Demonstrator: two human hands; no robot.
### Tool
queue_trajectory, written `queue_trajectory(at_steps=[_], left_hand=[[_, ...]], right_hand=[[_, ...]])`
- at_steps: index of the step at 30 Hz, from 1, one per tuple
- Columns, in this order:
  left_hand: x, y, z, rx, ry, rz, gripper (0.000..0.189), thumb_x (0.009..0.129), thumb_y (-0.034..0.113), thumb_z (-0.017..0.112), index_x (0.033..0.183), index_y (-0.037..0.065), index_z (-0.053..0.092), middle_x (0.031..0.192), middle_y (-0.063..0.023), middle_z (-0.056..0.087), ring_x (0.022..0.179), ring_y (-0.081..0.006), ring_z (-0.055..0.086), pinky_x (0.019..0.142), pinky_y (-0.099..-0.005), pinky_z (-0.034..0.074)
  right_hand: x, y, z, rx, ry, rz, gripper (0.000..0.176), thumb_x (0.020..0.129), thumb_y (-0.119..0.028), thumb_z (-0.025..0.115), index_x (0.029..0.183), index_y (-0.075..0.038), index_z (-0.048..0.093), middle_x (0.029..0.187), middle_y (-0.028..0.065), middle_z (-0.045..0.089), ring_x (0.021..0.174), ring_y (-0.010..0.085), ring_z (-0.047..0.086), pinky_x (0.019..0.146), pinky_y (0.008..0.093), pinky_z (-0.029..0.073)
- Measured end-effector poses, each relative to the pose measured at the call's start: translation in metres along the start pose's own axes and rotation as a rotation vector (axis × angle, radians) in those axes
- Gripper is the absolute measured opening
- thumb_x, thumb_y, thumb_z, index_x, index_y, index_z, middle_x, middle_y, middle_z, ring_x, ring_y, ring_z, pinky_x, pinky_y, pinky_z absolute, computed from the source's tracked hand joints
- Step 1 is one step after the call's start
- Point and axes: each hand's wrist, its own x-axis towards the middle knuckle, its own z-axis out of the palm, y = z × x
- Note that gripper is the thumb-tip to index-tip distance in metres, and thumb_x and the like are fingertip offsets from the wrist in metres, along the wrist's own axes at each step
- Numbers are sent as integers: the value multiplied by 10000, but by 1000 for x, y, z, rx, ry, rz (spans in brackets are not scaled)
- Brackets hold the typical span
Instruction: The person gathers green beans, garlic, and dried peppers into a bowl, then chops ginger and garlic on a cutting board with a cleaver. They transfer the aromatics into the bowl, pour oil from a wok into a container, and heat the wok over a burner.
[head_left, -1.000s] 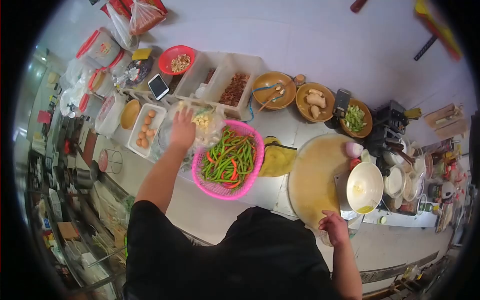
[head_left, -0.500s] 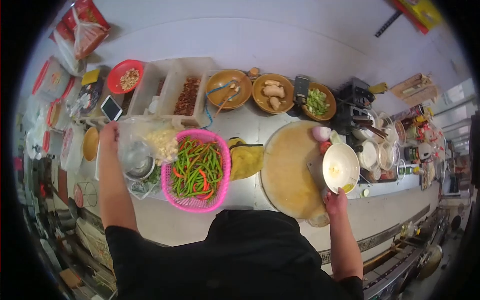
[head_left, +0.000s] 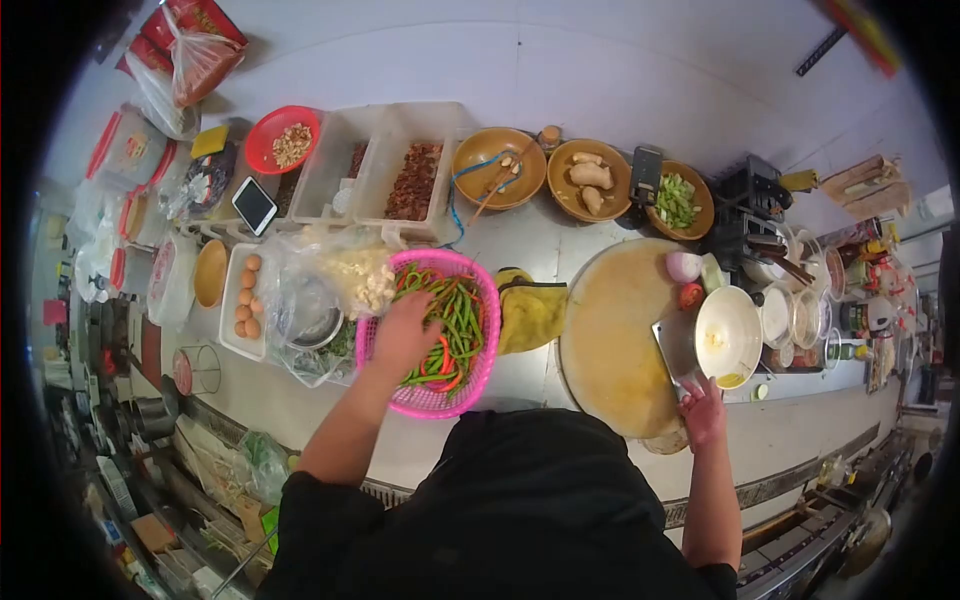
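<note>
My left hand [head_left: 405,335] reaches into a pink plastic basket [head_left: 400,400] filled with green and red chili peppers [head_left: 458,325]. Its fingers are apart and rest on the peppers. At the right, my right hand [head_left: 705,412] is turned partly palm up, with fingers loosely apart, beside the lower rim of a white bowl [head_left: 727,335]. Under that bowl a cleaver's blade [head_left: 676,350] shows; its handle is hidden near my fingers. The cleaver and bowl lie at the right side of a round wooden cutting board [head_left: 615,335].
An onion [head_left: 684,267] and tomato [head_left: 691,296] sit behind the bowl. A yellow cloth [head_left: 533,315] lies between basket and board. Left are a plastic bag of peeled garlic [head_left: 370,285], eggs [head_left: 247,300] and a phone [head_left: 254,206]. Brown bowls [head_left: 500,195] line the back.
My left hand has moved from near the phone and plastic bag, rightward and down into the pepper basket. My right hand has loosened beside the bowl. The whole view has shifted.
</note>
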Motion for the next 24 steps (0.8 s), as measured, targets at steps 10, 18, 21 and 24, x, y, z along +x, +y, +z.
queue_trajectory(at_steps=[10, 18, 21, 24], left_hand=[[-18, 28, 53, 190, -226, -148, 867, 687, 318, 774, 1394, 59, 344, 1387, -231, 352, 1292, -402, 348, 1035, -505, 347], [-12, -3, 28, -185, -84, -66, 710, 700, 40, 689, 1348, 69, 402, 1206, -233, 526, 1129, -402, 510, 951, -429, 442], [-7, -19, 13, -275, -201, -252, 627, 723, 43, 678, 1307, 41, 451, 1111, -227, 611, 1046, -391, 580, 891, -426, 477], [-9, -31, 9, -253, -140, -215, 487, 769, 65, 670, 1229, 11, 519, 1024, -211, 657, 966, -379, 627, 831, -409, 502]], right_hand=[[-27, 30, 5, -349, -77, -49, 347, 924, -204, 592, 1208, -9, 553, 857, 101, 664, 619, 164, 598, 627, 289, 502], [-30, 26, -3, -350, -24, -93, 279, 925, -179, 583, 1149, -13, 580, 823, 80, 651, 620, 149, 593, 628, 278, 498], [-28, 26, -4, -350, -15, -98, 270, 926, -179, 581, 1142, -17, 577, 812, 70, 645, 619, 144, 587, 628, 275, 497], [-29, 24, -2, -352, -23, -104, 269, 927, -179, 578, 1145, -21, 573, 812, 66, 640, 619, 140, 582, 630, 273, 494]])
